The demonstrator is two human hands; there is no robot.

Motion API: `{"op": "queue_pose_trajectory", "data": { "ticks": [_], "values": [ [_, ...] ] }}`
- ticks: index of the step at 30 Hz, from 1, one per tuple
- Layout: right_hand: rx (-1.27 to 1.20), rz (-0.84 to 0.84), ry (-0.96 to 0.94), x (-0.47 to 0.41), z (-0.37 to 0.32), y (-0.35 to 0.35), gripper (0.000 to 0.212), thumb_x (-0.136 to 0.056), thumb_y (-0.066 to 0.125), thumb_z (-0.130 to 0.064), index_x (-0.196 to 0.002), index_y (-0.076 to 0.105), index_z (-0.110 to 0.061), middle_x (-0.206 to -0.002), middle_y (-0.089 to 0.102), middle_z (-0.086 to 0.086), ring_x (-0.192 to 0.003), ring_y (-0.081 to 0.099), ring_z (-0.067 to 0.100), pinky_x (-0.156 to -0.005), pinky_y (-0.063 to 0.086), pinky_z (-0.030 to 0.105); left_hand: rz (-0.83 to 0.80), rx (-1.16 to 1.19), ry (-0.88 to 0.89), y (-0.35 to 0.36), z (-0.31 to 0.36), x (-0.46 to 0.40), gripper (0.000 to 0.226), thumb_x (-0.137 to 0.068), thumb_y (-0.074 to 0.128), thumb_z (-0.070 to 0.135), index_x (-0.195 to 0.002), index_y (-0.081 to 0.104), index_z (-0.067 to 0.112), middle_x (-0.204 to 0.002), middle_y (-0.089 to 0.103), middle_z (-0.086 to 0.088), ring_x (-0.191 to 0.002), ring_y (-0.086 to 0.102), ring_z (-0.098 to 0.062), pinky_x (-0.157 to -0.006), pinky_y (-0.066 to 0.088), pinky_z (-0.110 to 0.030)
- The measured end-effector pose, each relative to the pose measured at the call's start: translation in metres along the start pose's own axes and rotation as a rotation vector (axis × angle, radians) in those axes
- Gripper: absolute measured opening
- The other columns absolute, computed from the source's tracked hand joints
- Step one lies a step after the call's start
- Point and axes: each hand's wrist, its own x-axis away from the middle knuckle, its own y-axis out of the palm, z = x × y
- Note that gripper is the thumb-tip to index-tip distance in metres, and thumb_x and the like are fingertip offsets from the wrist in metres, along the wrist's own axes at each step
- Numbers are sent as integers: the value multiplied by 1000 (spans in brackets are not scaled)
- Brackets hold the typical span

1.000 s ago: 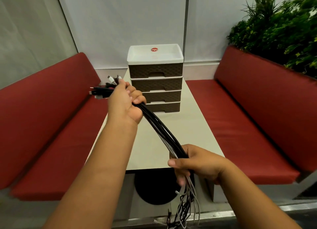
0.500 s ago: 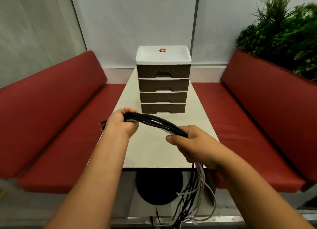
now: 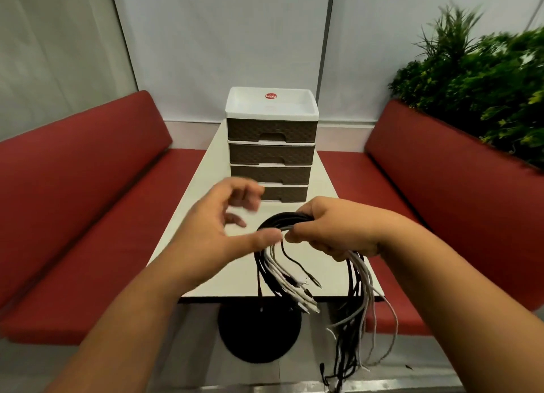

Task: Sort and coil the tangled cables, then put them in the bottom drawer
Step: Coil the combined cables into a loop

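Gripping one cable bundle (image 3: 276,263), right hand (image 3: 332,231), four drawers (image 3: 270,157)

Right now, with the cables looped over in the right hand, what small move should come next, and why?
Probably the open left hand should take the short hanging ends and fold them into the loop. The right hand pinches the cable bundle at only one spot, and both sets of ends dangle loose past the table edge.

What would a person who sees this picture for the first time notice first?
Most likely the bundle of black and white cables, bent into a loop and gripped by the right hand in the centre, its ends dangling past the table edge. The left hand is open beside it. Behind them stands a brown drawer unit, flanked by red benches.
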Motion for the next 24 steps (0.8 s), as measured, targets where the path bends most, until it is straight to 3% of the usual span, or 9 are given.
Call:
{"op": "queue_pose_trajectory", "data": {
  "ticks": [2, 3, 5, 7, 10, 13, 16, 20, 24],
  "values": [
    [75, -30, -19, 5, -9, -1, 13, -91, 58, -19, -82, 56, -10, -52, 37, 0, -44, 28, 16, -42, 26, 24, -151, -248, 68, 9, 8, -14, 89, -57, 86, 49, -134, 43, 41, -132, 53, 22, -124, 48, 3, -101, 41, -24],
    [101, -36, -38, 9, -13, -4, 13, -91, 58, -18, -84, 58, -7, -51, 37, 0, -44, 30, 15, -42, 27, 24, -240, -261, 37, 14, 9, -19, 88, -60, 87, 45, -136, 42, 40, -133, 54, 20, -125, 49, 1, -105, 41, -29],
    [114, -48, -70, 17, -19, -12, 14, -91, 58, -16, -87, 60, -3, -49, 36, -1, -42, 29, 14, -41, 27, 23, -339, -86, -43, 24, 7, -27, 54, -70, 85, 24, -118, 61, 29, -110, 70, 8, -103, 67, -10, -97, 50, -42],
    [98, -75, -79, 25, -23, -22, 16, -92, 58, -14, -88, 59, 1, -48, 33, -1, -41, 25, 13, -40, 24, 22, -351, 122, -102, 29, 9, -32, 19, -75, 78, 11, -87, 71, 24, -77, 70, -2, -68, 70, -21, -79, 58, -45],
    [42, -132, -111, 37, -24, -37, 23, -92, 61, -11, -89, 51, 9, -48, 28, 1, -41, 21, 14, -42, 18, 25, -540, 283, -165, 24, 6, -34, 15, -80, 71, 12, -72, 69, 24, -49, 54, 1, -43, 59, -18, -63, 55, -36],
    [-162, -139, -195, 52, -21, -61, 23, -81, 68, -15, -71, 50, -5, -47, 22, -3, -38, 16, 9, -41, 16, 16, -747, 429, -192, 22, -11, -26, 20, -83, 72, 26, -67, 61, 19, -43, 48, 6, -46, 60, -13, -70, 54, -35],
    [-288, -90, -257, 65, -15, -86, 36, -76, 72, -16, -59, 40, -17, -45, 22, -6, -36, 15, 5, -43, 15, 13, -747, 577, -235, 24, -25, -17, 31, -85, 72, 35, -70, 58, 12, -42, 46, 8, -55, 66, -17, -79, 55, -38],
    [-371, -124, -296, 63, 7, -94, 43, -73, 77, -25, -62, 37, -15, -44, 25, -7, -34, 19, 4, -43, 20, 12, -854, 620, -201, 26, -23, -10, 28, -92, 64, 31, -76, 58, 9, -46, 47, 8, -75, 72, -24, -94, 47, -46],
    [-494, -123, -305, 48, 40, -87, 32, -71, 78, -21, -57, 49, -20, -41, 28, -7, -33, 21, 3, -42, 18, 13, -787, 950, -221, 27, -10, -2, 28, -100, 50, 29, -79, 51, 11, -46, 33, 10, -42, 54, -8, -78, 54, -35]
  ]
}}
